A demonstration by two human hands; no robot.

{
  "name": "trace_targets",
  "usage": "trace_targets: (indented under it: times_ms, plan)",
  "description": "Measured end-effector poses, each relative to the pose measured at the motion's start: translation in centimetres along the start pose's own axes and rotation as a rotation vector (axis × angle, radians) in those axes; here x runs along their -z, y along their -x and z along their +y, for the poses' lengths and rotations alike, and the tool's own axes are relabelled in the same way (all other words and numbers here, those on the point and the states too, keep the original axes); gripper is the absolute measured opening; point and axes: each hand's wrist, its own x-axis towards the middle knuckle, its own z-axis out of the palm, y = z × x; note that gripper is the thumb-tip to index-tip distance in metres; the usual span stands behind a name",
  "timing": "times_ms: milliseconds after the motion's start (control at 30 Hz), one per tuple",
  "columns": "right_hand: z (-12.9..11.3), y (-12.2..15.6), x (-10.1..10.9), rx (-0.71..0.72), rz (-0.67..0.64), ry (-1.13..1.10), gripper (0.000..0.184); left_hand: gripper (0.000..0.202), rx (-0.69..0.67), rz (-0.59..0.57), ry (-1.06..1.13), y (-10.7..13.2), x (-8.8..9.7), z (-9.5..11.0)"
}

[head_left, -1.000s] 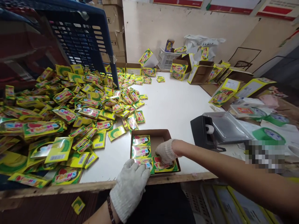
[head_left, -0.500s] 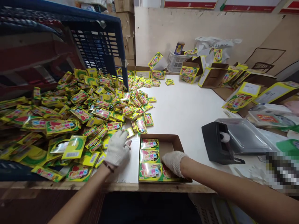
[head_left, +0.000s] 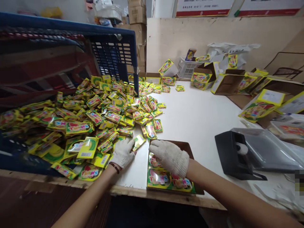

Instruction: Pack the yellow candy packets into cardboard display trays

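My left hand (head_left: 123,152), in a white knit glove, is at the right edge of the heap of yellow-green TWINS packets (head_left: 111,117). Its thumb and fingers close on the near end of one yellow-green packet (head_left: 139,142), which tilts up from the table. My gloved right hand (head_left: 170,157) hangs over the open brown carton (head_left: 186,147), fingers stretched left past its rim, nothing visible in them. Inside the carton, packets lie face up, among them one at the front left (head_left: 158,179) and one at the front right (head_left: 181,183). The right hand hides part of the carton.
A tipped blue crate (head_left: 136,63) holds much of the heap. To the right stand a black tape dispenser (head_left: 230,155) and clear plastic sheets (head_left: 266,152). Printed display boxes (head_left: 228,82) and a white basket (head_left: 186,68) line the back of the white table (head_left: 192,110).
My right hand has moved from the front right packet in the carton to over its left side. My left hand has taken hold of a packet beside the heap. The view has shifted.
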Motion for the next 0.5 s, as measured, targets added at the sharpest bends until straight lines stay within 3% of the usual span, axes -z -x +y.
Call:
trace_targets:
  times_ms: [167,333,400,500]
  plan:
    - [-1.6,-0.8,0.0,0.095,0.200,0.180,0.027,0.030,-0.031,0.247,0.533,2.7,3.4,1.8]
    - [-0.9,0.3,2.3,0.086,0.222,0.154,0.013,0.038,-0.098,0.167,0.787,4.3,6.3,3.0]
    - [0.5,1.7,3.6,-0.041,0.148,0.066,0.016,0.047,-0.118,0.235,0.691,3.5,6.9,1.7]
    - [2.9,4.0,4.7,-0.315,-0.120,-0.039,0.024,0.049,0.006,0.415,0.201,1.2,7.2,-2.1]
